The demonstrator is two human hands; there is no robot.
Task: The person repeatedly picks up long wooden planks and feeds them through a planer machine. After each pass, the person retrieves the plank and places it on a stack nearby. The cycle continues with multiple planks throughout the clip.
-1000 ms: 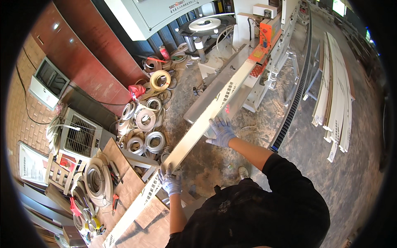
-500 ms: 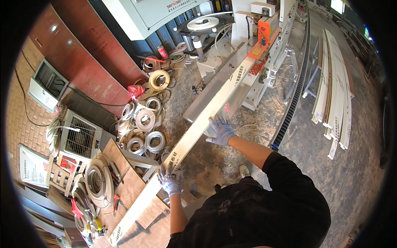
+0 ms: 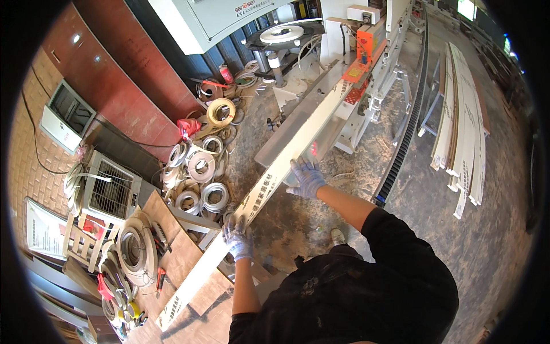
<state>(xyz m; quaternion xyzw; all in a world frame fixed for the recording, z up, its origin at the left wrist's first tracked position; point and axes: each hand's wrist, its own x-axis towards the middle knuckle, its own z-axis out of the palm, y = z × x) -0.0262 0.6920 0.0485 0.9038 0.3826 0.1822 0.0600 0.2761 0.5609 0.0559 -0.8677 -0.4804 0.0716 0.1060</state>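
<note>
Running along the far side of the scene, a big pale machine (image 3: 344, 97) with an orange box on top takes up the middle of the workshop, its long flat surface (image 3: 286, 137) pointing toward the person. A dusty concrete floor (image 3: 504, 241) spreads to the right, open and wide there, with a stack of white boards (image 3: 464, 126) lying far right. A black cable chain (image 3: 401, 143) snakes down the floor just right of the machine.

A long white board (image 3: 269, 195) lies slantwise from the near left up to the machine, its far end resting on the machine's surface and its near end reaching over a brown wooden panel (image 3: 172, 252) at lower left. Both hands are on it. The right hand (image 3: 306, 178), in a blue-grey glove, presses on the board's right edge near its middle, fingers spread flat; whether the thumb wraps under cannot be told. The left hand (image 3: 239, 239), in a pale glove, closes its grip around the board lower down, fingers curled over the edge.

Left of the board the room is tight: rolls of edge tape (image 3: 197, 172) crowd the floor, beside a grey fan box (image 3: 112, 186).
</note>
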